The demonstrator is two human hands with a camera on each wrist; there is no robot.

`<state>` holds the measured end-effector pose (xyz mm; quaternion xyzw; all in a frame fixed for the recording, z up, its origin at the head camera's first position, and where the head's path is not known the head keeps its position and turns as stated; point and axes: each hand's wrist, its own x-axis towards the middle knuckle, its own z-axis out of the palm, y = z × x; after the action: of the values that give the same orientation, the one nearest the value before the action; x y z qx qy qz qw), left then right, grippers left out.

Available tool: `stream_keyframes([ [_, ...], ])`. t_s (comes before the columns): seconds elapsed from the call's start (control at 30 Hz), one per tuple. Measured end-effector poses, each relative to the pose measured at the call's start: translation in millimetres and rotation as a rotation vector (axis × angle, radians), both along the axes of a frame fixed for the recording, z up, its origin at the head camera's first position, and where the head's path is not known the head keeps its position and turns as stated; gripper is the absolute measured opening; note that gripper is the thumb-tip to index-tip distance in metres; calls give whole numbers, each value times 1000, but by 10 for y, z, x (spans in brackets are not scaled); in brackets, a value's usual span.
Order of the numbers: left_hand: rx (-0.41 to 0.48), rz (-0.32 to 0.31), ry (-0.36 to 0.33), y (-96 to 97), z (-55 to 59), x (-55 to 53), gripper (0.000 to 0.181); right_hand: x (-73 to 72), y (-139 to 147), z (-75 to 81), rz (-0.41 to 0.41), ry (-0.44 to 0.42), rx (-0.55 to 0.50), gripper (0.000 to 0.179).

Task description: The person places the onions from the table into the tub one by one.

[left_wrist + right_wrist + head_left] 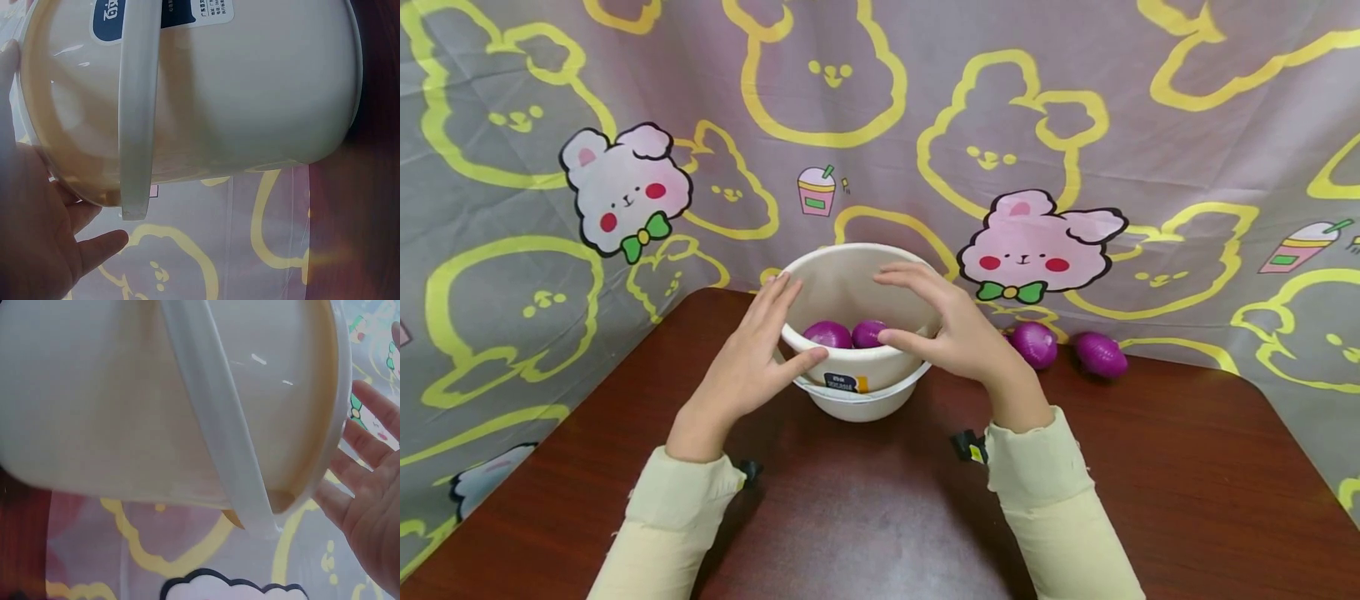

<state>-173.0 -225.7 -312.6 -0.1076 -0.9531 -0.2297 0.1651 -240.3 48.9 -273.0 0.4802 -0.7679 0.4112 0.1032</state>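
Note:
A cream-white bucket (880,367) stands upright on the table, with a dark label (841,382) on its front. Two purple onions (827,335) show inside it. Its white handle (139,112) hangs down across the front, below the rim. At the left side of the rim, my left hand (737,367) spreads its fingers, thumb at the front edge. My right hand (958,329) is at the opposite side, loosely bent fingers over the rim and thumb overlapping the opening. In the right wrist view, the right fingers (365,450) are spread right beside the rim.
Two more purple onions, one round (1034,344) and one lying further right (1101,355), rest at the table's back edge. A cloth (880,192) printed with cartoon rabbits hangs behind the brown table (865,517). Small black devices sit at both wrists.

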Motion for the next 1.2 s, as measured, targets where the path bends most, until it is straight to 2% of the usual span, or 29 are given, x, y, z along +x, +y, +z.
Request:
stream_keyframes([
  [0.23,1,-3,3,9,-10,-4,95,93,122,-6,-78,97,111,73],
  [0.4,-2,-1,9,0,-8,5,95,145,175,-42,-153,229,219,85],
  [0.57,5,-7,6,-2,-5,1,95,190,237,-80,-270,344,297,99],
  [0.87,9,-5,1,7,14,-2,94,240,361,-152,-429,344,321,107],
  [1.2,7,-12,15,-7,5,-5,94,138,499,-272,-505,309,310,111],
])
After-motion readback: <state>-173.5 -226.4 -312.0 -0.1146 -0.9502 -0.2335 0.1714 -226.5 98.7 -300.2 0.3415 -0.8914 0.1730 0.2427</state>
